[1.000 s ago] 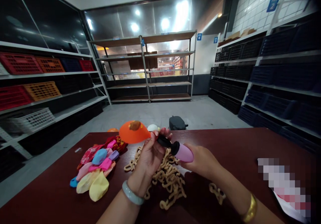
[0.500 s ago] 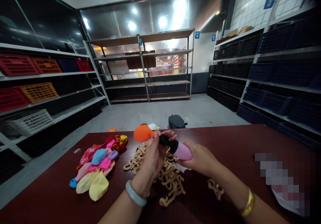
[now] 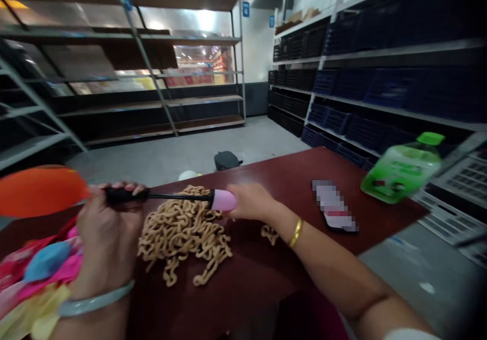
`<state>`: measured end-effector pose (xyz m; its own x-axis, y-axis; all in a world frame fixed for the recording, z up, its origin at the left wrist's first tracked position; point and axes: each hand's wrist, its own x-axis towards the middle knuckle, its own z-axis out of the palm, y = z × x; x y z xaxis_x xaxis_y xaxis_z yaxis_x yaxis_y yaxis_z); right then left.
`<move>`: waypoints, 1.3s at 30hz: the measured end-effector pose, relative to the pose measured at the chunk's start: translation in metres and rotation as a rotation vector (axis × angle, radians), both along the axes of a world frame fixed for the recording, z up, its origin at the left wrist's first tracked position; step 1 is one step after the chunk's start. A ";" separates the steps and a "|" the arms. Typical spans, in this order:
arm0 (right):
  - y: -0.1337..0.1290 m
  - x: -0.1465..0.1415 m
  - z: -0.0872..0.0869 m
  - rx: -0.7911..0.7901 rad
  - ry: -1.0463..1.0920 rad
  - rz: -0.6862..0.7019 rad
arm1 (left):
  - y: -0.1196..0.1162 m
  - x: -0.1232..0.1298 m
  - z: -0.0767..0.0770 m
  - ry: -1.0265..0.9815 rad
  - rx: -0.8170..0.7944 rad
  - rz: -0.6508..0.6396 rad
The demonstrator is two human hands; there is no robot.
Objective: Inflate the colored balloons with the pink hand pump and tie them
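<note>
My left hand (image 3: 112, 223) is closed around the black front end of a hand pump (image 3: 178, 196) and the neck of an orange balloon (image 3: 41, 190), which is longer and fuller than before. My right hand (image 3: 251, 201) grips the pink handle (image 3: 223, 200) of the pump. A thin black rod shows between handle and body. Below lies a heap of tan, curly, ring-like pieces (image 3: 182, 228), with a small group of the same pieces (image 3: 270, 234) under my right wrist. Limp balloons in several colours (image 3: 47, 261) lie at the left, partly behind my left hand.
On the dark red table (image 3: 289, 172) lie a phone (image 3: 333, 205) and a green bottle (image 3: 403, 170) at the right. Behind stand metal shelves (image 3: 205, 125) and racks of dark crates (image 3: 388, 89). A dark grey object (image 3: 226, 160) sits on the floor.
The view has turned right, bringing the green bottle into sight. My hands have moved apart, the pump's rod has come out, and the orange balloon looks larger.
</note>
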<state>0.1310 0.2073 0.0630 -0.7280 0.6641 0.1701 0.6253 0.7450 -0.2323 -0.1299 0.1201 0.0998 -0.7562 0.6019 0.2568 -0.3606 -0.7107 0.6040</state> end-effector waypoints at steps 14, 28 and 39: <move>-0.006 -0.005 -0.001 -0.071 0.007 0.029 | 0.026 0.084 -0.034 0.037 -0.075 -0.248; -0.010 -0.016 -0.013 -0.061 0.102 0.002 | 0.012 0.043 -0.019 0.003 0.008 -0.089; -0.001 -0.013 -0.020 -0.201 0.198 0.080 | 0.003 0.064 -0.017 0.057 0.057 -0.344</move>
